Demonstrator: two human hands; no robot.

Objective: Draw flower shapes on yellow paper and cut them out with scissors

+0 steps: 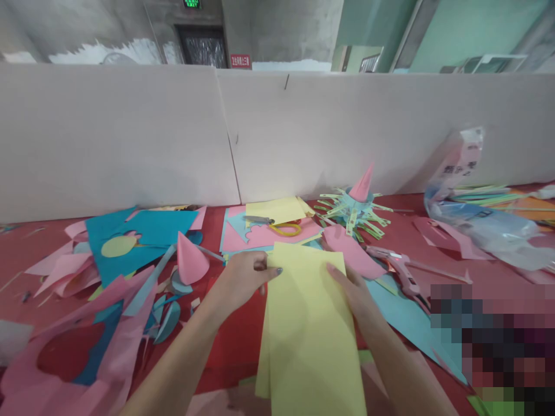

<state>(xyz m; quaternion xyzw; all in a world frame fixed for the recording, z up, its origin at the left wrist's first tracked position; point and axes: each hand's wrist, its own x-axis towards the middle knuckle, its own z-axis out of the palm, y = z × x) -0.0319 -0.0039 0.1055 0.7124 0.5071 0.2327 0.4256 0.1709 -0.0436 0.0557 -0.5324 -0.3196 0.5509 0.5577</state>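
Observation:
Folded or layered yellow paper (312, 323) stands between my two hands in the centre. My left hand (249, 277) pinches its upper left edge, thumb on the front face. On the upper right edge, my right hand (351, 286) grips the paper with the thumb in front and the other fingers hidden behind. Just beyond the paper, scissors with yellow handles (286, 229) lie on pink and yellow sheets. A pink paper cone (191, 261) stands left of my left hand.
Pink scraps (117, 381) and a blue sheet (147, 231) lie left on the red table. To the right are a pink glue gun (401, 268), a spiky paper piece with a pink cone (358, 208) and a plastic bag (489, 222). A white partition (347, 127) stands behind.

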